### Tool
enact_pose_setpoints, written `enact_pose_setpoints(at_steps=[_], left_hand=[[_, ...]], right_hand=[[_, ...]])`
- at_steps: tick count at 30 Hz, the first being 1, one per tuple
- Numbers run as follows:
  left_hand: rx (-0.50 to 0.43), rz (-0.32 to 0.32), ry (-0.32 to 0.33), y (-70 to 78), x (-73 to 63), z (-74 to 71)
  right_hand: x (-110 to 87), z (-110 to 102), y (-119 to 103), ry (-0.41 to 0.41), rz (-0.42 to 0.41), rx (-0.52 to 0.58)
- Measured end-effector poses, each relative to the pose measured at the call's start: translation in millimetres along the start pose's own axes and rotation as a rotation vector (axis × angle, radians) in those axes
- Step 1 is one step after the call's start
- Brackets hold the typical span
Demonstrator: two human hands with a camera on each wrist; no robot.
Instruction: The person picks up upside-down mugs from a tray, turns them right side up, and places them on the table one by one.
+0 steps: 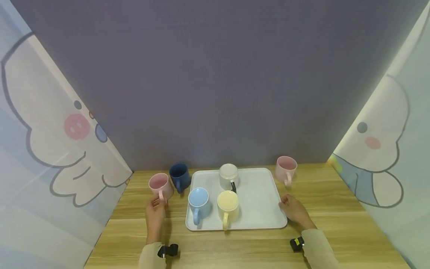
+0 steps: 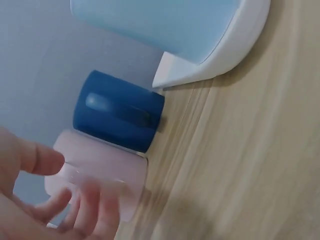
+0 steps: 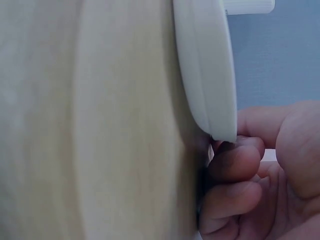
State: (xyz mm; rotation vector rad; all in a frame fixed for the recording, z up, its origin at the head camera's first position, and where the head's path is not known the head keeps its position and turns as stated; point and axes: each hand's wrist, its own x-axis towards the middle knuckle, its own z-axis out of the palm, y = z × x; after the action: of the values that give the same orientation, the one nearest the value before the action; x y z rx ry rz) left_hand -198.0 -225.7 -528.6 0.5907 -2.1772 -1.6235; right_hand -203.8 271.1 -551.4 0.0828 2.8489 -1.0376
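Observation:
A pink mug (image 1: pixel 160 185) stands upright on the table at the left. My left hand (image 1: pixel 155 215) is at its handle; in the left wrist view the thumb (image 2: pixel 45 159) and the blurred fingers are spread apart in front of the mug. Close beside that mug is a dark blue mug (image 1: pixel 179 175). With thumb and curled fingers, my right hand (image 1: pixel 295 211) grips the right edge of a white tray (image 1: pixel 258 201). On the tray sit a light blue mug (image 1: pixel 199 203), a yellow mug (image 1: pixel 228 206) and a white mug (image 1: pixel 228 176), apparently upside down.
Another pink mug (image 1: pixel 286 170) stands on the wooden table (image 1: pixel 231 248) beyond the tray's right side. A grey wall (image 1: pixel 215 86) rises behind, and printed curtains (image 1: pixel 43 157) flank both sides. A small black object (image 1: pixel 233 186) shows by the white mug's handle.

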Motion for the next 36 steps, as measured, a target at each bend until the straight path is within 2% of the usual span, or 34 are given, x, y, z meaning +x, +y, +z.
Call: enact_pose_setpoints(at_steps=[3, 6, 11, 13, 16, 23, 30, 36], left_hand=[[0.040, 0.014, 0.052, 5.4, -10.1, 0.0], [0.079, 0.063, 0.044, 12.0, -19.4, 4.2], [0.134, 0.163, -0.113, 20.8, -38.4, 19.9], [0.148, 0.180, -0.174, 24.0, -47.2, 27.3], [0.173, 0.173, -0.220, 26.2, -61.0, 36.0], [0.162, 0.125, -0.269, 22.2, -87.0, 46.1], [0.119, 0.130, -0.272, 19.1, -94.3, 56.5], [0.040, 0.086, -0.293, 16.0, -95.1, 61.6]], right_hand=[[0.0, 0.0, -0.5, -0.001, 0.004, 0.002], [0.4, -0.5, -0.9, -0.001, 0.004, 0.010], [1.2, -0.8, -1.6, 0.007, -0.009, 0.018], [1.8, -1.0, -1.5, 0.009, -0.018, 0.018], [1.9, -0.7, -0.7, 0.006, -0.012, 0.022], [-1.2, -0.8, 0.9, 0.002, 0.013, 0.025], [-2.3, -1.3, -0.9, 0.003, 0.026, 0.056], [-2.4, 0.3, -0.5, -0.010, 0.051, 0.075]])
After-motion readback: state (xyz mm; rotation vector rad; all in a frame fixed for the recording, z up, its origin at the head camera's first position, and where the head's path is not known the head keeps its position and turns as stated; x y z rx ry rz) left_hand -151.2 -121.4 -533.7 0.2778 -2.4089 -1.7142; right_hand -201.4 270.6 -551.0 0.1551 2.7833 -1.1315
